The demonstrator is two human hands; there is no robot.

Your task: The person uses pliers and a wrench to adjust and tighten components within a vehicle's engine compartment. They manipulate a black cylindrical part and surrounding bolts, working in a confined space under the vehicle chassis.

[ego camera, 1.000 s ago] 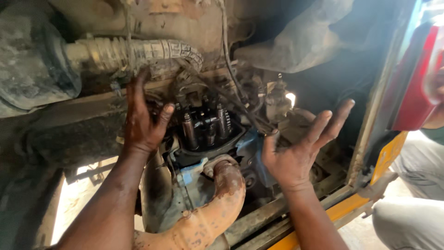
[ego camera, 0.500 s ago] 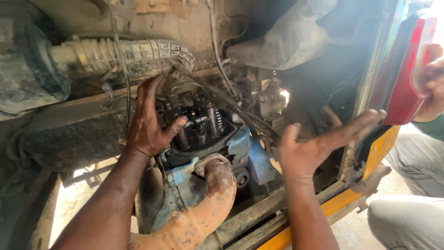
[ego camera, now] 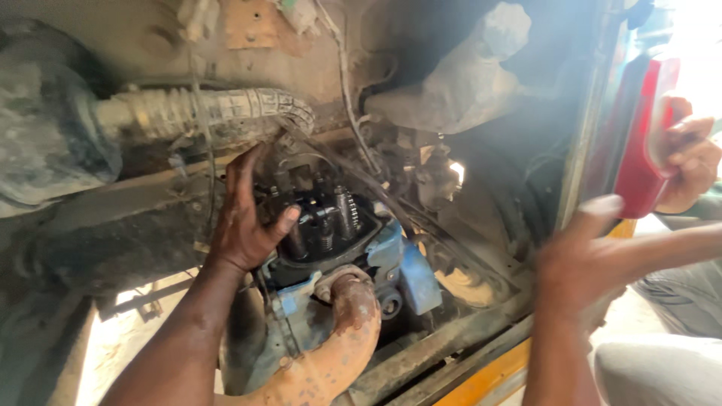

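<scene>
With our left hand (ego camera: 244,222) spread open and braced on the open engine top (ego camera: 323,222), valve springs (ego camera: 344,210) just beside our thumb, we should keep our blurred, empty right hand (ego camera: 579,259) clear of the hoses

head cam | 1 view — looks down, close on engine (ego camera: 331,225)

Engine block (ego camera: 410,278): blue-painted metal, chipped and grimy; valve springs (ego camera: 344,213) bare oily steel with a dull sheen. Exhaust pipe (ego camera: 331,361): rough, matt orange rust. Ribbed hose (ego camera: 203,113): dusty matt rubber; tail lamp (ego camera: 639,143): glossy red plastic.
</scene>
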